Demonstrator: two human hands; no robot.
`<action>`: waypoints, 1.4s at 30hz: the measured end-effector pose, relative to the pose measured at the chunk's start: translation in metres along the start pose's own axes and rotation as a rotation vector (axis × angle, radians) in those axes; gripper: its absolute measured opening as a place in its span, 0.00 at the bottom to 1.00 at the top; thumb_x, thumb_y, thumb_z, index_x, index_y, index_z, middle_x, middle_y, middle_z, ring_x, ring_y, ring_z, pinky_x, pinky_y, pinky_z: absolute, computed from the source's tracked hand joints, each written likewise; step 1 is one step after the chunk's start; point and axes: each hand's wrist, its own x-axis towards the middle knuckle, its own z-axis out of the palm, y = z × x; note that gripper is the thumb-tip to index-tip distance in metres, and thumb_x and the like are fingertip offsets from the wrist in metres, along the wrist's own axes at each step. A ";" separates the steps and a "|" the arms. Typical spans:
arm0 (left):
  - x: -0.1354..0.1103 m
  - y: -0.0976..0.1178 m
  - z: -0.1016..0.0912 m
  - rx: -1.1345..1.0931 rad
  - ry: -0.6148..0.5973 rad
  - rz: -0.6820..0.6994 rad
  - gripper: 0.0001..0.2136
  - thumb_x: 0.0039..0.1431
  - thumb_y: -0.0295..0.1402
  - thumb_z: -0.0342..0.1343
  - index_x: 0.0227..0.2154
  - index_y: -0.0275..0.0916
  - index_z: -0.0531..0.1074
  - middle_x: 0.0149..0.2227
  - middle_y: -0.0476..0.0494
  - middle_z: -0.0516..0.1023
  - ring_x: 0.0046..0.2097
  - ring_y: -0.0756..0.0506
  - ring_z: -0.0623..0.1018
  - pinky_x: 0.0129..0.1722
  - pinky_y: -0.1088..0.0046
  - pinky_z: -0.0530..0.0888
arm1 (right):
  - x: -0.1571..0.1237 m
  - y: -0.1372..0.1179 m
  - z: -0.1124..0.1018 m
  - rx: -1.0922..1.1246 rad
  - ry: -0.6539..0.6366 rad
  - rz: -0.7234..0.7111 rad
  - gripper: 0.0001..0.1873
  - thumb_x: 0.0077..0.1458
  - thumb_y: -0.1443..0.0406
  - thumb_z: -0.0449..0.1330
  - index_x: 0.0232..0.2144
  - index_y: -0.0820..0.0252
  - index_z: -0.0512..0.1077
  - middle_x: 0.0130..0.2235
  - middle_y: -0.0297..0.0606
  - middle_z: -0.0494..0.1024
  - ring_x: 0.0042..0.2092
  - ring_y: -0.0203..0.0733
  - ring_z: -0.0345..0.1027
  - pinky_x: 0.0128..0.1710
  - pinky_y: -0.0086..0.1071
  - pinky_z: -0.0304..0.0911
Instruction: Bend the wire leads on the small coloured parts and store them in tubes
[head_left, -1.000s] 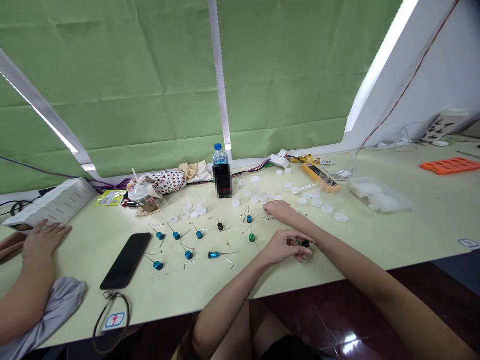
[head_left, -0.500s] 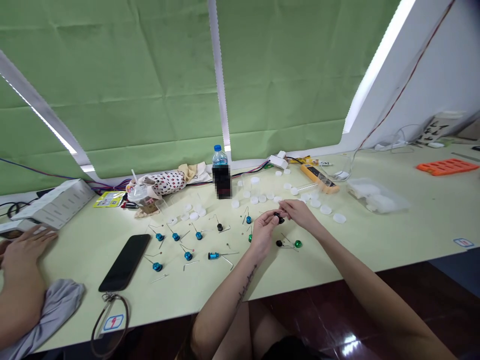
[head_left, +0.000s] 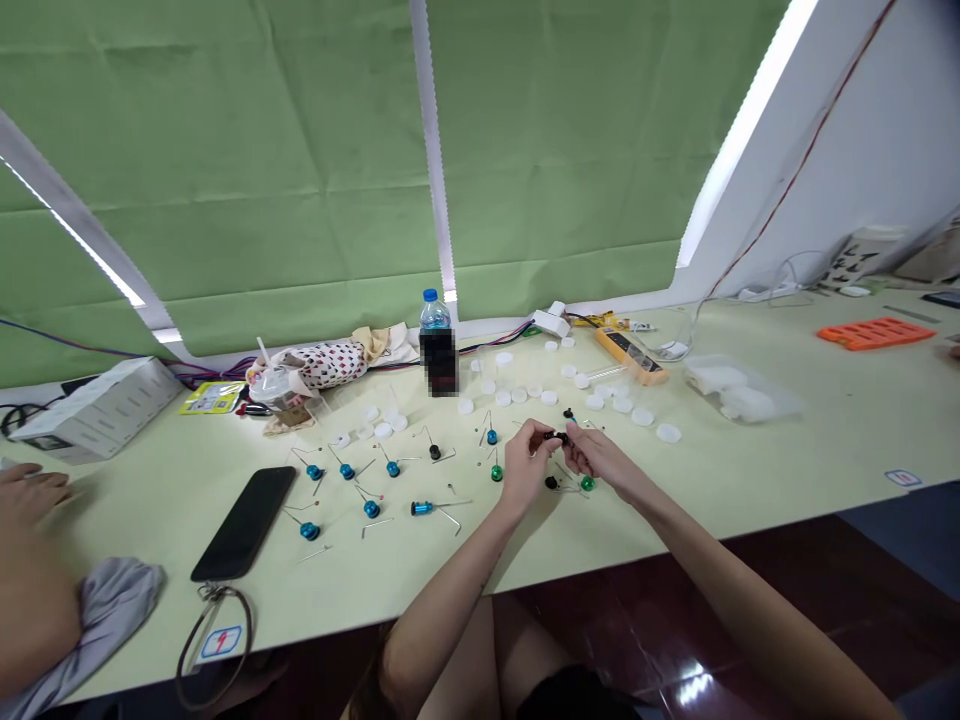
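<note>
My left hand [head_left: 528, 460] pinches a small black part [head_left: 553, 436] between thumb and fingers, just above the table. From the other side my right hand [head_left: 598, 456] closes its fingertips on the same part, covering its right end. Behind the right fingertips shows another small black piece [head_left: 568, 413]. Below the hands lie a round black piece [head_left: 551, 483] and a green knob-like piece [head_left: 588, 483] with thin metal rods. Left of my left hand stand a green piece [head_left: 496, 473] and a blue piece [head_left: 492, 437], each with a thin wire arm.
Several blue pieces [head_left: 371, 508] with wires and hex keys [head_left: 452, 521] lie to the left, beside a phone [head_left: 244, 523]. White caps [head_left: 642, 417], a yellow multimeter [head_left: 630, 355] and a bottle [head_left: 435, 315] are farther back. Another person's arm [head_left: 34, 580] rests at far left.
My right hand has come down and turned, its fingertips now at the black part's right end. The black piece behind them has come into sight. The other person's hand has shifted left.
</note>
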 end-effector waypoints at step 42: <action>0.001 -0.002 0.004 -0.414 -0.002 -0.169 0.11 0.51 0.39 0.59 0.27 0.38 0.65 0.21 0.52 0.67 0.23 0.53 0.66 0.26 0.76 0.63 | -0.001 -0.005 -0.013 -0.196 -0.067 -0.119 0.22 0.56 0.47 0.46 0.32 0.59 0.66 0.30 0.38 0.71 0.29 0.37 0.65 0.29 0.32 0.63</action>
